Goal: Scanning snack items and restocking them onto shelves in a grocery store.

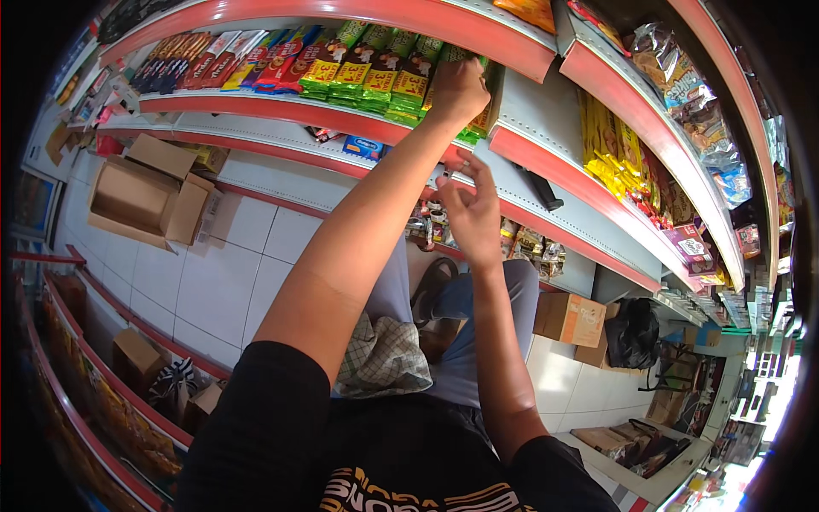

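Observation:
My left hand [459,91] reaches up into a shelf and lies over the right end of a row of green snack packets [390,77]. Its fingers curl down out of sight among them, so I cannot tell whether they grip one. Lower down, my right hand [475,211] hovers before the red shelf edge [384,131], thumb and forefinger apart. A small pale thing beside those fingertips is too small to make out. Left of the green packets stand red packets [297,59], red-and-white packets [224,61] and dark striped packets [167,63].
A blue pack [363,147] lies on the lower shelf. Yellow packets [608,144] fill the shelf at right. On the tiled floor [217,281] stand an open cardboard box [137,195], a closed carton [569,319] and a black plastic bag [632,334]. Another shelf rack [125,390] stands at lower left.

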Tool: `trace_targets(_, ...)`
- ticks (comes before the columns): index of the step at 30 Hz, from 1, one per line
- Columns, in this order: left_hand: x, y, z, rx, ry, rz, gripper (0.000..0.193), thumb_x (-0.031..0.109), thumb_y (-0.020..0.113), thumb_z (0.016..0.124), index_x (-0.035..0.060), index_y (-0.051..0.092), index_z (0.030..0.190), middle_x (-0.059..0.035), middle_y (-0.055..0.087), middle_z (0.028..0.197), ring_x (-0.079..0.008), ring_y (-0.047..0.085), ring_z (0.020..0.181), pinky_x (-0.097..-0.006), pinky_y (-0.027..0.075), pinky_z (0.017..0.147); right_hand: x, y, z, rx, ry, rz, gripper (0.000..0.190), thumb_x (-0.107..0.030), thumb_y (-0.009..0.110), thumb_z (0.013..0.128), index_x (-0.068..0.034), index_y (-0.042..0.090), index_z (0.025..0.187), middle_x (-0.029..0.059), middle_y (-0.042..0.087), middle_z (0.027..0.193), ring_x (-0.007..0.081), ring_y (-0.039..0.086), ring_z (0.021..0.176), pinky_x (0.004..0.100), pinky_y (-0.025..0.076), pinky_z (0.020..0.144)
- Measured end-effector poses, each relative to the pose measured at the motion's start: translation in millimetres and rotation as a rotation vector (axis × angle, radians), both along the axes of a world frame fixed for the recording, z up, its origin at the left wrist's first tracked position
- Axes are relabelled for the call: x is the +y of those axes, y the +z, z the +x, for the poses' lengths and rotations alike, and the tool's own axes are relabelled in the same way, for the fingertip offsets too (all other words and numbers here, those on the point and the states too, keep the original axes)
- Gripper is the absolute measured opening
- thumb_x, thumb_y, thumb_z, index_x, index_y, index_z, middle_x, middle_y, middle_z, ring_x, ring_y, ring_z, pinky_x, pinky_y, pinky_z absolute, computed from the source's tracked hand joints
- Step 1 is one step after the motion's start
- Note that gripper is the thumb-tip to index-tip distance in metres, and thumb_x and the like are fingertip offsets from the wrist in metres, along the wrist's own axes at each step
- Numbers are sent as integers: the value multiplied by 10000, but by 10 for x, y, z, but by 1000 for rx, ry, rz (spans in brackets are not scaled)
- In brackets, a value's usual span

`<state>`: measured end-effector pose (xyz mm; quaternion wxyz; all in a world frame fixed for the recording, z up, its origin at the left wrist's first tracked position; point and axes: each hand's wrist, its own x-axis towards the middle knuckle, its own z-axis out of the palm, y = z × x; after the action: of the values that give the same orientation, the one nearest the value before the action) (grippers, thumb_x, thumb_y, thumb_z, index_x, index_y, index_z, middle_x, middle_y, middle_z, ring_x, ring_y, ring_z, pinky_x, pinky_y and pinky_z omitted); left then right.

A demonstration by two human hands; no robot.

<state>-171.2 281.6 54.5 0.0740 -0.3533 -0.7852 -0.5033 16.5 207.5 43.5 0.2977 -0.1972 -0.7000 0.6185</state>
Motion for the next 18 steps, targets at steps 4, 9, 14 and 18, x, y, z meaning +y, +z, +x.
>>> trace_targets(4,-31,-86,200,295,190,-186,154,244,641,777,119,721,817,-96,646,987,-324,489,1059,-511,390,821,1,-225,342,-98,37,-181,439,-45,615,910,24,439,1306,108,572,1092,124,635,784,240,506,652)
trace_targets(9,-65,-51,240,403,183,-298,203,271,596,788,148,743,855,-65,621,1069,-304,483,1040,-511,348,839,135,-497,807,-67,-26,-256,419,-40,610,915,18,452,1299,101,571,1097,134,633,837,255,530,715)
trace_targets(14,-381,-3,265,260,-163,128,221,182,628,852,90,700,1040,-91,675,1077,-303,619,984,-401,466,888,725,-734,1872,-51,-272,-283,294,-73,587,929,-6,542,1212,56,615,1009,100,608,793,255,520,722)
trace_targets(18,-1644,-305,928,-34,-177,-66,176,82,630,899,-14,635,1047,-110,644,961,-175,596,863,-306,475,794,1170,-1774,3026,-98,-756,-448,191,-179,618,924,-56,601,1070,32,642,914,61,562,708,217,469,633)
